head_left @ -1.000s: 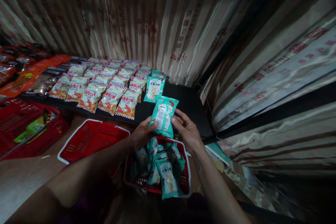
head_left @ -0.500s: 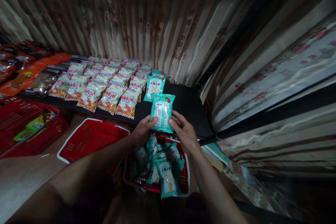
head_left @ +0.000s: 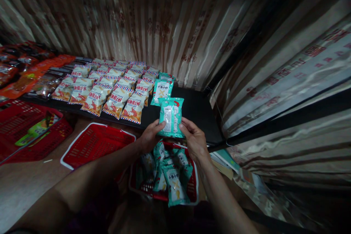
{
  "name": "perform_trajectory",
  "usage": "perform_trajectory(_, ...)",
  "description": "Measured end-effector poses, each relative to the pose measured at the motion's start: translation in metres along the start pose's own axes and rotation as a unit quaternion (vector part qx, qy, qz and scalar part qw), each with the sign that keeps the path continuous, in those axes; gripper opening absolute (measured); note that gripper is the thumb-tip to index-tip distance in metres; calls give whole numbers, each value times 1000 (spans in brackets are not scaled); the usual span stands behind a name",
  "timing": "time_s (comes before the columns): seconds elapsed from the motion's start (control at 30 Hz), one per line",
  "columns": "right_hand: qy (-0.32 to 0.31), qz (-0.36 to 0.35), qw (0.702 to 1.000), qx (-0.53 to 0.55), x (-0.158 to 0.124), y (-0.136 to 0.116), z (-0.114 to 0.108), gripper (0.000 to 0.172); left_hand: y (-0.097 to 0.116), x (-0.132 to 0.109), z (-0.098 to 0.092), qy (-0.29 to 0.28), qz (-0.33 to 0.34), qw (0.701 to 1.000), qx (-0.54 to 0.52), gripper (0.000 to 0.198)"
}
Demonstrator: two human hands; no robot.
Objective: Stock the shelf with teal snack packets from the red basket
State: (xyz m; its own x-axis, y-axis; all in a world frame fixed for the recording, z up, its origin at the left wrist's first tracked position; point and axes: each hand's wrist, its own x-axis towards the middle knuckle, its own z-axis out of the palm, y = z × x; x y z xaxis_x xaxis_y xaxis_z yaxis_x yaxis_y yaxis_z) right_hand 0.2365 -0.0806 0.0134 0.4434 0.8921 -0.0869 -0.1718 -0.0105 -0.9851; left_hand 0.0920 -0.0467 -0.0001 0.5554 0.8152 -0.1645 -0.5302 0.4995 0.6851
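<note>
Fingers (head_left: 160,126) of both hands (head_left: 149,135) (head_left: 196,138) hold the teal packet (head_left: 171,117), less tilted than before.

Over my feed I see orange packs (head_left: 31,76) left of the white bags (head_left: 116,101), a green pack (head_left: 35,131) in one red basket (head_left: 61,128), a second basket (head_left: 95,146) beside it on the floor (head_left: 19,190), and printed curtains (head_left: 131,18) behind.
</note>
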Motion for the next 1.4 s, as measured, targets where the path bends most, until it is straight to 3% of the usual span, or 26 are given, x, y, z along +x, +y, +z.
perform_trajectory(0.33, -30, 52, 998, -1, 1, 9, -2, 53, 10, 1, 5, 60, 9, 997, 38, 46)
perform_trajectory(0.53, -48, 32, 998, -26, 1, 12, -3, 56, 7, 3, 3, 69, 6, 997, 40, 48)
perform_trajectory(0.6, -43, -4, 996, -84, 1, 12, -4, 58, 6, 3, 2, 76, 9, 996, 43, 46)
perform_trajectory(0.67, -31, -87, 980, -175, -1, 11, -5, 58, 5, 3, 1, 81, 11, 996, 48, 45)
perform_trajectory(0.8, -35, -262, 902, -342, -5, 6, -4, 55, 2, 3, -1, 76, 27, 995, 62, 46)
perform_trajectory(1.0, -83, -349, 821, -444, -8, 6, -1, 57, -3, 2, -4, 41, 95, 984, 147, 53)
perform_trajectory(1.23, -107, -367, 811, -443, -7, 12, -3, 60, -4, -2, 2, -14, 158, 968, 192, 69)
perform_trajectory(1.4, -128, -348, 840, -396, -8, 8, -3, 59, -2, -9, 0, 7, 194, 943, 270, 62)
